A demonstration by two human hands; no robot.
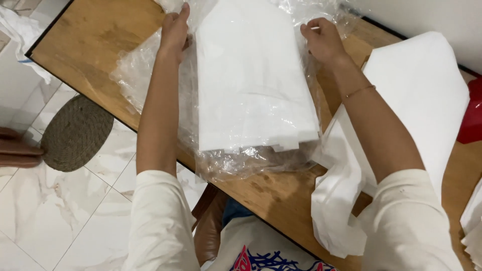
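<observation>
A view from a head-worn camera looks down at a person's two bare arms, in cream short sleeves, reaching forward over a wooden table [90, 55].

In the middle of the table lies a stack of white folded sheets [251, 80] inside a clear, crinkled plastic bag [145, 70]. The bag spreads loosely around the stack on all sides, and its near end hangs slightly past the table's front edge.

The left hand [174, 31] rests at the far left corner of the stack, fingers stretched out nearly straight and pressed against the plastic. Whether it pinches the film or only lies on it cannot be told. The right hand [324, 40] sits at the far right corner, fingers curled inward and bunched on the plastic there, seeming to grip the bag's edge. A thin bracelet [359, 91] circles the right wrist.

To the right of the bag, just beside it, lies a second pile of white sheets [422, 95] out of any wrapping; its near corner droops over the table edge under the right arm. A red object [472, 115] shows at the far right edge of the picture.

Below the table on the left is a white marble-patterned tiled floor [65, 216] with a round woven grey-brown mat [75, 133].
</observation>
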